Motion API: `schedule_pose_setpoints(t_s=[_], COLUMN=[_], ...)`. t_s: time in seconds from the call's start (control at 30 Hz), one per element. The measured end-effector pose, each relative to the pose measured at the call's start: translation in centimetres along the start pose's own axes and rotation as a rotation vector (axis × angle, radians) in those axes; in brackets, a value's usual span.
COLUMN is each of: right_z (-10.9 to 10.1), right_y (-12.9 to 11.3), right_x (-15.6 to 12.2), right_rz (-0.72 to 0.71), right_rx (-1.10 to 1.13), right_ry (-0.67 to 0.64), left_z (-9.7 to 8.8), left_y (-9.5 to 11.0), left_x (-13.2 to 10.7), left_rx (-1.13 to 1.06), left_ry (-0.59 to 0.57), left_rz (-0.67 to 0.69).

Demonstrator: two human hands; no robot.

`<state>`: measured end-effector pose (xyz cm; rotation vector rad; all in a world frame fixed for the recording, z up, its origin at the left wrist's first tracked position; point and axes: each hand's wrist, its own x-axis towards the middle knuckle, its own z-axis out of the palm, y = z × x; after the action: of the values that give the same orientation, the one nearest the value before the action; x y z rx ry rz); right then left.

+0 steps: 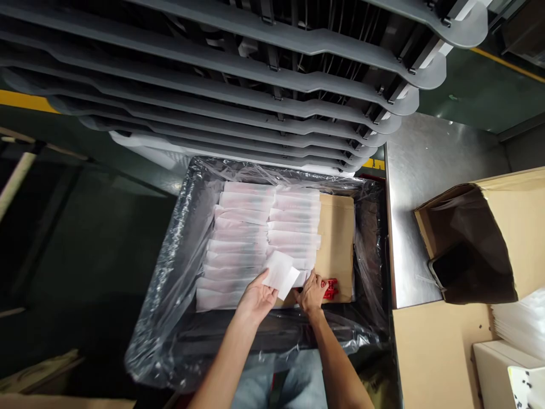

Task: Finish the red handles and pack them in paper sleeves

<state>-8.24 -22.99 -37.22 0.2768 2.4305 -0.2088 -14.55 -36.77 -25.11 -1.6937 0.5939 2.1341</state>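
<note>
My left hand pinches a small white sheet or flat sleeve between thumb and fingers, holding it above the packed rows. Just to the right, my right hand is closed over a bright red part, which looks like plastic and sticks out past the fingers on the right. Most of that part is covered by the hand. Beside the fingertips lies the end of a white wrapped packet. Two columns of thin white packets, with pinkish-red contents showing through, lie side by side on a brown cardboard sheet.
A dark bin lined with clear plastic film surrounds the packets. Grey slatted racks overhang its far side. To the right, a metal table bears an open cardboard box and a phone-like dark object. White sheets are stacked nearby.
</note>
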Motion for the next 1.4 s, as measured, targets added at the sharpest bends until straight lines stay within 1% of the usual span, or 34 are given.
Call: schedule_pose_setpoints(t_s=[0.1, 0.17, 0.33, 0.4, 0.47, 0.53, 0.63, 0.7, 0.8, 0.83, 0.87, 0.9, 0.93, 0.97, 1.0, 1.03, 1.1, 1.2, 1.3, 1.4], right_z=[-0.8, -1.7, -4.6, -5.8, -7.0, -8.4, -10.8, -12.3, -13.9, -14.0, -13.9, -13.6, -13.1, -12.5, -11.8, -11.1, -9.8, -8.7, -8.2, -8.1], right_y=[0.6, 1.7, 5.6, 7.0, 8.1, 8.9, 10.0, 10.7, 11.1, 11.0, 10.7, 10.2, 9.7, 9.2, 8.6, 8.2, 7.7, 8.1, 9.2, 9.9], right_x=[-0.4, -0.9, -2.0, -2.3, -2.4, -2.6, -3.5, -4.9, -8.4, -9.7, -11.0, -12.1, -13.1, -13.9, -14.5, -15.0, -15.4, -15.7, -15.7, -15.4], right_rz=[-0.031, -0.068, -0.204, -0.243, -0.252, -0.214, -0.073, 0.05, 0.204, 0.245, 0.275, 0.298, 0.317, 0.335, 0.352, 0.371, 0.429, 0.499, 0.517, 0.527], right_rx=[0.006, 0.001, -0.012, -0.009, 0.001, 0.02, 0.074, 0.142, 0.281, 0.397, 0.571, 0.795, 1.046, 1.288, 1.482, 1.601, 1.711, 1.739, 1.765, 1.792], right_ry=[0.003, 0.01, 0.013, 0.004, 0.01, 0.041, 0.132, 0.209, 0.334, 0.388, 0.427, 0.443, 0.429, 0.389, 0.332, 0.286, 0.285, 0.336, 0.337, 0.375], left_z=[-0.1, 0.0, 0.8, 1.2, 1.7, 2.1, 2.6, 3.0, 3.6, 3.9, 4.1, 4.4, 4.6, 4.8, 5.0, 5.2, 5.4, 5.7, 5.7, 5.6], left_y=[-0.1, -0.1, -0.8, -1.4, -2.3, -3.3, -4.6, -5.3, -6.2, -6.6, -6.9, -7.2, -7.5, -7.8, -8.1, -8.3, -8.7, -8.9, -9.0, -9.2], left_x=[0.8, 1.1, 0.9, 0.7, 0.6, 0.5, 0.4, 0.3, 0.6, 0.7, 0.9, 1.1, 1.3, 1.4, 1.5, 1.6, 1.6, 1.3, 1.1, 1.0], left_rx=[0.005, 0.001, 0.005, 0.019, 0.039, 0.063, 0.092, 0.106, 0.125, 0.13, 0.134, 0.139, 0.145, 0.15, 0.155, 0.16, 0.172, 0.186, 0.198, 0.222], left_ry=[0.012, 0.015, 0.012, 0.01, 0.011, 0.013, 0.012, 0.005, -0.003, -0.002, 0.0, 0.005, 0.008, 0.011, 0.01, 0.007, -0.009, -0.034, -0.061, -0.105], left_rz=[-0.002, 0.003, 0.002, -0.007, -0.012, -0.012, 0.0, 0.012, 0.028, 0.034, 0.04, 0.047, 0.055, 0.064, 0.073, 0.084, 0.105, 0.136, 0.173, 0.209])
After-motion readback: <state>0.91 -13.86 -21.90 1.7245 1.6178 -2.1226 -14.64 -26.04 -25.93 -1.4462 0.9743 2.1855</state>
